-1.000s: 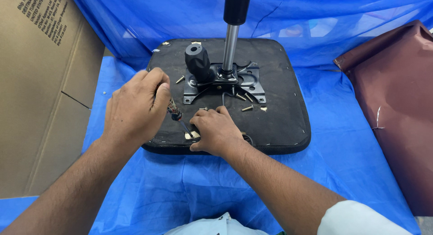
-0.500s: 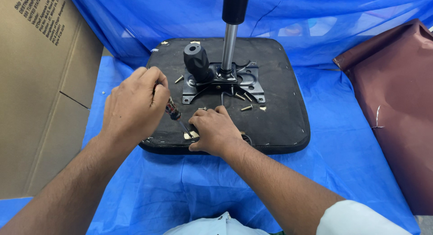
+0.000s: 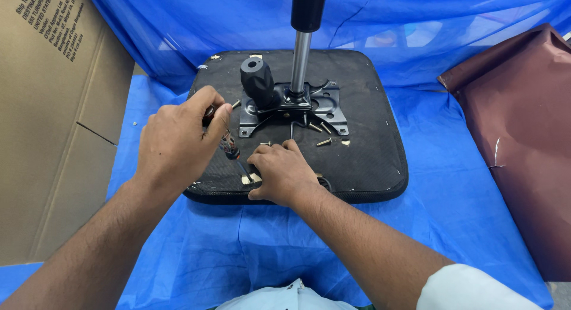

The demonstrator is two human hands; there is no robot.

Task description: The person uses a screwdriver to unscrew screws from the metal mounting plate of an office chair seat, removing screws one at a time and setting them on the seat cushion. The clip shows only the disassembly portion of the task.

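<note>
The left hand point(image 3: 178, 140) grasps a screwdriver point(image 3: 231, 149), tip down on the near edge of the black seat base point(image 3: 369, 155). The right hand point(image 3: 282, 173) presses flat beside the tip, gripping nothing visible. Loose screws point(image 3: 324, 142) lie near the metal plate point(image 3: 324, 105).

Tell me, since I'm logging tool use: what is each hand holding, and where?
Left hand grips a screwdriver by its handle. Right hand presses on the seat base; whether it holds anything cannot be told.

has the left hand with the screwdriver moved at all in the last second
No. The left hand holds the screwdriver at the same spot near the front left edge of the black seat base, left of the black knob.
</note>
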